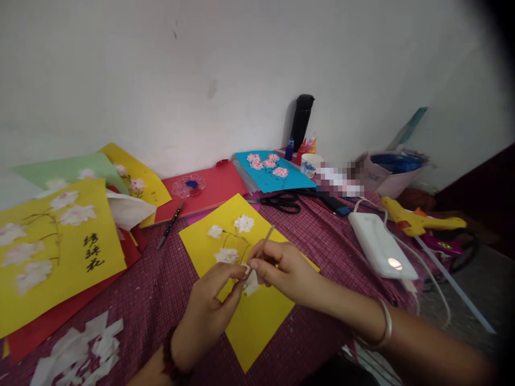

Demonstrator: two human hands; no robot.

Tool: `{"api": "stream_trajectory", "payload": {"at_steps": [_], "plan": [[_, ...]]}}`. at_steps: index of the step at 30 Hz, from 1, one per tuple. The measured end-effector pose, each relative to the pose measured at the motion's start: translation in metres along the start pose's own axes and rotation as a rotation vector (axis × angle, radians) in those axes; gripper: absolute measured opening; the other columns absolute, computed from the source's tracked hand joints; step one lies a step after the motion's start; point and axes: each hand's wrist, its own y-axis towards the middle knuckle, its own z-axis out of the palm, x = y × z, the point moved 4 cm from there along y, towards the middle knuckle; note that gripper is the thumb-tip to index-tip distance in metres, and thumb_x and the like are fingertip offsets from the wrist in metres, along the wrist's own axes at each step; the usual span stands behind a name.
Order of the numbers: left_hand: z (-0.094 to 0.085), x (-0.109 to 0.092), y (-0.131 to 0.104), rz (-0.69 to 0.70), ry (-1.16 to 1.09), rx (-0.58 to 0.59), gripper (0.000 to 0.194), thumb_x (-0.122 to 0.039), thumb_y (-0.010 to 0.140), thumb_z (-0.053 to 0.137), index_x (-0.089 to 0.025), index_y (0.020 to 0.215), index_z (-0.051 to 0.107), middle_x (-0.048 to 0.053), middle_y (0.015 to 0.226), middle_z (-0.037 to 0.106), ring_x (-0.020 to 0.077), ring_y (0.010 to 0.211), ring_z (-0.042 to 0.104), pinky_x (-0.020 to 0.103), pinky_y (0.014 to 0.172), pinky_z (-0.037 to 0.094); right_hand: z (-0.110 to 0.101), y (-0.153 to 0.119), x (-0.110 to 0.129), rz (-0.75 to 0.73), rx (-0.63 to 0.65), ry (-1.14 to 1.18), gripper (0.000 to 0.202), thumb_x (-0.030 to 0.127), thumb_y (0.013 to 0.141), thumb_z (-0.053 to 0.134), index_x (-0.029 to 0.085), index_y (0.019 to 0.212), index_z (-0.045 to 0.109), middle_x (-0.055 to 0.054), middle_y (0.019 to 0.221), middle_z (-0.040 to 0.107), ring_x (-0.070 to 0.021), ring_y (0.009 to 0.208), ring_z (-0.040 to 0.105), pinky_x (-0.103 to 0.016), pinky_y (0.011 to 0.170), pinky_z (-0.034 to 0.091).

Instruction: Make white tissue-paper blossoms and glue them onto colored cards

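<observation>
My right hand (pixel 277 268) pinches a thin brown stick (pixel 266 239), its upper end pointing up and away. Close beside it, my left hand (pixel 211 300) pinches a small piece of white paper (pixel 245 271) at the stick's lower end. Both hands are over a yellow sheet (pixel 257 332) that lies at an angle on the table. Several white paper flowers (pixel 243 223) with drawn brown stems are on that sheet. Part of the paper at the fingertips is hidden by my fingers.
White paper scraps (pixel 94 348) lie front left, below yellow flower pictures (pixel 76 252). Black scissors (pixel 281 202), a dotted pen (pixel 170 225) and a blue flower picture (pixel 273 174) lie beyond. At right are a white power bank (pixel 380 244) and a yellow glue gun (pixel 418 220).
</observation>
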Motion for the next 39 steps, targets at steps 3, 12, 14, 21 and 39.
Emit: {"api": "stream_trajectory", "payload": {"at_steps": [3,12,14,21,39], "plan": [[0.010,0.011,0.003,-0.075,-0.037,0.056,0.015,-0.011,0.082,0.055,-0.023,0.089,0.060,-0.001,0.088,0.065,0.0136,0.086,0.060,0.026,0.079,0.048,-0.001,0.002,-0.007,0.014,0.011,-0.114,0.011,0.023,0.086,0.052,0.017,0.079,0.057,0.004,0.060,0.053,-0.0073,0.053,0.049,-0.017,0.051,0.037],[0.019,0.020,0.003,-0.005,0.064,0.111,0.015,-0.012,0.081,0.051,-0.022,0.086,0.061,0.002,0.091,0.067,0.0179,0.089,0.059,0.036,0.082,0.047,0.002,0.004,-0.016,-0.023,0.047,-0.306,0.013,0.023,0.086,0.053,0.016,0.075,0.056,0.004,0.062,0.053,-0.0080,0.055,0.048,-0.017,0.051,0.034],[0.016,0.017,0.005,0.005,0.087,0.107,0.019,-0.009,0.081,0.048,-0.021,0.088,0.060,0.002,0.091,0.067,0.0172,0.088,0.060,0.038,0.084,0.047,0.004,0.004,-0.016,-0.032,0.063,-0.333,0.014,0.025,0.086,0.053,0.016,0.076,0.056,0.003,0.063,0.054,-0.0084,0.056,0.049,-0.018,0.052,0.035],[-0.006,0.008,-0.016,0.070,0.307,0.002,0.028,-0.004,0.081,0.041,-0.021,0.097,0.057,0.003,0.094,0.066,0.0175,0.091,0.060,0.042,0.090,0.045,0.007,0.004,-0.012,-0.042,0.117,-0.458,0.011,0.022,0.087,0.051,0.015,0.082,0.059,0.001,0.066,0.059,-0.0095,0.057,0.053,-0.019,0.054,0.037],[-0.001,0.014,-0.042,0.224,0.435,0.217,0.024,-0.012,0.082,0.039,-0.021,0.088,0.061,0.000,0.089,0.070,0.0149,0.081,0.065,0.023,0.075,0.054,-0.020,-0.005,-0.013,0.045,-0.167,0.095,0.022,0.035,0.090,0.049,0.018,0.077,0.054,0.003,0.059,0.051,-0.0055,0.043,0.044,-0.018,0.041,0.035]]}}
